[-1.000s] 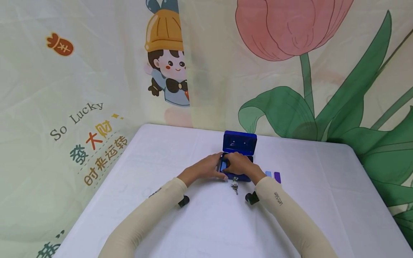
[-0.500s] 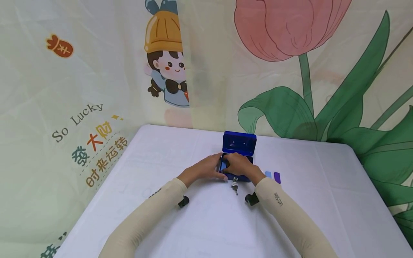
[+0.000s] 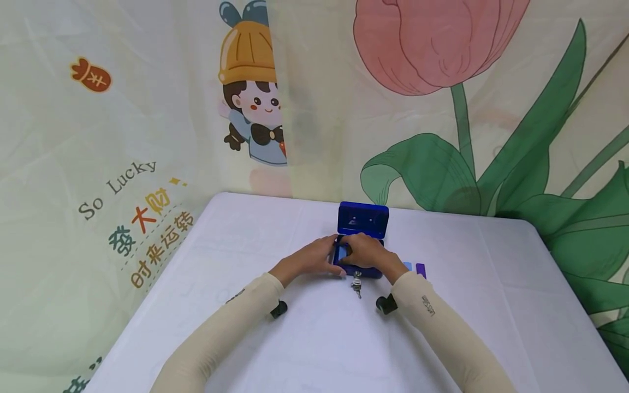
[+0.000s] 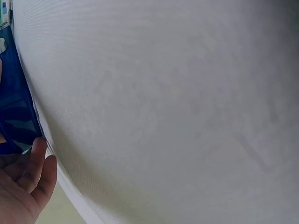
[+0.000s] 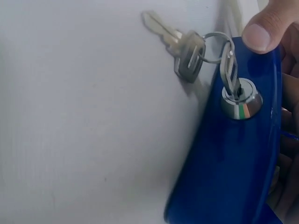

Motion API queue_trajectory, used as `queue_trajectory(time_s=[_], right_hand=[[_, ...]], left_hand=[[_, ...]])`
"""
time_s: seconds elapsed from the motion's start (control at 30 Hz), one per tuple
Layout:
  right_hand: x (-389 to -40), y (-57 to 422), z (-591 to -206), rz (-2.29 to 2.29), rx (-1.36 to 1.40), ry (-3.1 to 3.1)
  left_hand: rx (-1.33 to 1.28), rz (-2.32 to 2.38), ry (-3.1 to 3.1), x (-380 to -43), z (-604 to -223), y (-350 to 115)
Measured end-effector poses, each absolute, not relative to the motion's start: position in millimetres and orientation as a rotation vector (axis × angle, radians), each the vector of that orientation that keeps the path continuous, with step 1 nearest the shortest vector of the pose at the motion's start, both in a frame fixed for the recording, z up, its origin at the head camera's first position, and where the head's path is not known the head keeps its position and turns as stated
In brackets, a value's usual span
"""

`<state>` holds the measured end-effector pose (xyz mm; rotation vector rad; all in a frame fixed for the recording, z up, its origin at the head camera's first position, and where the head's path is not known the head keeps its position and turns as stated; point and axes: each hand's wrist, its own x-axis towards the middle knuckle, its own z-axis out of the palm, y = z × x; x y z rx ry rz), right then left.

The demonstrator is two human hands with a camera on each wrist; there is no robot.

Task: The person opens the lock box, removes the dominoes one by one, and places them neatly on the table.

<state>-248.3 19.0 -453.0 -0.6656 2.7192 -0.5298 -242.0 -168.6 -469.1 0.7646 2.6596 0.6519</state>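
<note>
A dark blue metal cash box (image 3: 361,272) stands on the table with its lid (image 3: 362,219) raised. My left hand (image 3: 316,256) grips the box's left end. Its thumb (image 5: 259,35) rests at the front corner, and its fingers (image 4: 36,168) lie at the far corner. My right hand (image 3: 363,250) reaches into the box from above, fingers bent downward. A light blue piece (image 3: 343,251) shows inside between its thumb and fingers; I cannot tell if they pinch it. In the front lock (image 5: 240,105) sits a key (image 5: 228,70), with another key (image 5: 189,58) hanging from its ring.
Right of the box, beside my right wrist, lie a light blue strip (image 3: 408,266) and a purple strip (image 3: 421,270). The white table (image 3: 255,213) runs back to a printed cloth wall (image 3: 319,109).
The head view shifts slightly. Both hands keep nearly the same place at the box, while the right wrist and forearm shift very slightly to the right.
</note>
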Motion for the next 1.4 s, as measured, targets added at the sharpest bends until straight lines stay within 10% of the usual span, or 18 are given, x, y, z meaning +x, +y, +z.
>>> queue_trajectory(time_s=[1.4], right_hand=[[-240,67,-433,-0.573,-0.630,2.717]], left_hand=[[0.777,0.687,2.664,-243,-472,-166]])
